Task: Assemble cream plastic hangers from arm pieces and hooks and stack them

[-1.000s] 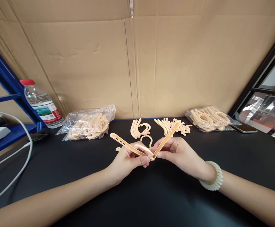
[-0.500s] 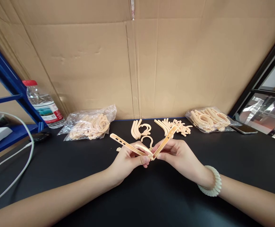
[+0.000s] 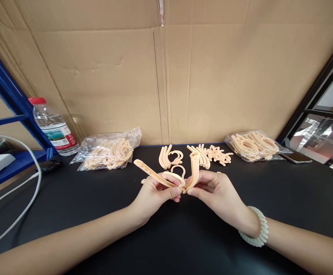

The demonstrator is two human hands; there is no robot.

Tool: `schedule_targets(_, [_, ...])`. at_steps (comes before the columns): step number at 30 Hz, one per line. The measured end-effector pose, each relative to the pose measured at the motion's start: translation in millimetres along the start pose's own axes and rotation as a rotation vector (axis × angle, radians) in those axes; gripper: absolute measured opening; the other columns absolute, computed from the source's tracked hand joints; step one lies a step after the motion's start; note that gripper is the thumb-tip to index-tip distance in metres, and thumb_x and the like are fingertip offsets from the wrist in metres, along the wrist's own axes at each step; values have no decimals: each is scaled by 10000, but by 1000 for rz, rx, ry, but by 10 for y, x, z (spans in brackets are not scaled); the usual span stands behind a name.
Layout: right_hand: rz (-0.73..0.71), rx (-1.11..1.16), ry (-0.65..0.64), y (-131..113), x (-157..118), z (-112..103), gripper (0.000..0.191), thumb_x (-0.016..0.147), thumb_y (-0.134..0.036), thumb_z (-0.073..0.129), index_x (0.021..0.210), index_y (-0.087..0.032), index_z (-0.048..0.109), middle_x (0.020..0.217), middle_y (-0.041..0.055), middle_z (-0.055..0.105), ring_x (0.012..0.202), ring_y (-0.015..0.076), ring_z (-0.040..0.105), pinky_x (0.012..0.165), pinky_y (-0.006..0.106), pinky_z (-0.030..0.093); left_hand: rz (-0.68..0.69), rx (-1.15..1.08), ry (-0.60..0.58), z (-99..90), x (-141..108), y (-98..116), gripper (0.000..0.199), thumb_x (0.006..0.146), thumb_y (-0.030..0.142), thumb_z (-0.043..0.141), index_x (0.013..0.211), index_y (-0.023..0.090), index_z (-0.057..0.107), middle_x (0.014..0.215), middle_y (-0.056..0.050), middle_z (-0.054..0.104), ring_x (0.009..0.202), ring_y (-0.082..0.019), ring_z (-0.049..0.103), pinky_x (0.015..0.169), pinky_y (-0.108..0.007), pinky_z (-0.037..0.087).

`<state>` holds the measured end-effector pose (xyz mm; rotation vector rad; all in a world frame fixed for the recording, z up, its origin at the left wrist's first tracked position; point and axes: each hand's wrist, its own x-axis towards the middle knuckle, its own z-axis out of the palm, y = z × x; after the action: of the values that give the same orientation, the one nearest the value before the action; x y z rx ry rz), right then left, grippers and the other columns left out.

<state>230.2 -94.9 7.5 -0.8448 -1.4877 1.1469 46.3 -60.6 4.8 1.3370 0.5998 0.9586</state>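
Observation:
My left hand is closed on a beige plastic hanger arm, slotted along its length, and on a curved hanger hook beside it. My right hand pinches a second hanger arm, which stands up steeply with its broad side facing me. The lower ends of the two arms and the hook's base meet between my fingertips; fingers partly hide how they fit. Just behind lies a loose hook on the black table.
Loose hanger arms and hooks lie behind my hands, with more arms and small parts to the right. Clear bags of parts flank them. A bottle, cable and phone stand or lie farther out.
The arm in my right hand has turned and swung more upright, its tip moving left. My left hand keeps its place, while its arm and hook have rolled slightly.

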Motion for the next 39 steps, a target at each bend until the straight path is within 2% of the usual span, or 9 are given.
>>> schedule_targets(8, [12,17,26,8,-5,21,135,751,-274,777,808,-180,698,794,18,725,767,181,712,772,306,587,-50,-15,20,2,-9,-11,188,705,243,825,756,137,678,727,3,680,613,-94,629,586,-199,539])
schedule_targets(13, [7,43,-1,7,6,25,139,778,-269,756,842,-182,668,793,9,723,772,162,710,765,289,584,-55,41,36,33,-16,31,232,714,284,815,762,122,655,691,11,649,593,-89,616,576,-199,540])
schedule_targets(18, [42,6,-43,-15,48,-58,146,802,-241,725,914,-183,652,854,15,703,800,144,676,793,294,555,-40,106,45,55,-28,56,266,719,315,800,782,124,626,649,22,621,554,-96,604,544,-217,540])
schedule_targets(23, [87,-42,-62,-82,93,-151,132,807,-237,710,904,-181,641,788,-10,627,752,129,604,738,284,511,-59,146,62,68,-22,65,240,732,308,777,774,126,625,625,33,603,521,-80,582,527,-199,519])
schedule_targets(28, [107,-61,-176,-70,84,-147,142,792,-242,725,876,-169,636,791,2,623,738,148,609,719,313,508,-87,175,54,71,-28,77,234,724,299,772,762,126,620,600,34,604,498,-77,577,504,-189,504])
schedule_targets(31, [112,-17,-228,-26,56,-116,184,811,-230,707,962,-171,619,849,23,668,787,178,663,731,331,528,-97,171,44,80,-36,85,239,720,298,777,742,133,606,587,35,609,499,-80,584,510,-190,511])
schedule_targets(34, [107,1,-215,8,38,-88,197,821,-221,701,992,-178,614,880,26,692,806,175,682,736,315,541,-76,147,28,87,-33,86,238,725,297,779,740,134,607,612,34,618,511,-76,595,524,-184,524])
schedule_targets(39, [90,47,-137,23,40,-35,147,776,-190,732,851,-183,606,788,-17,674,730,131,670,712,269,550,-75,109,22,73,-19,64,254,729,305,792,770,131,610,652,23,637,567,-96,639,554,-194,557])
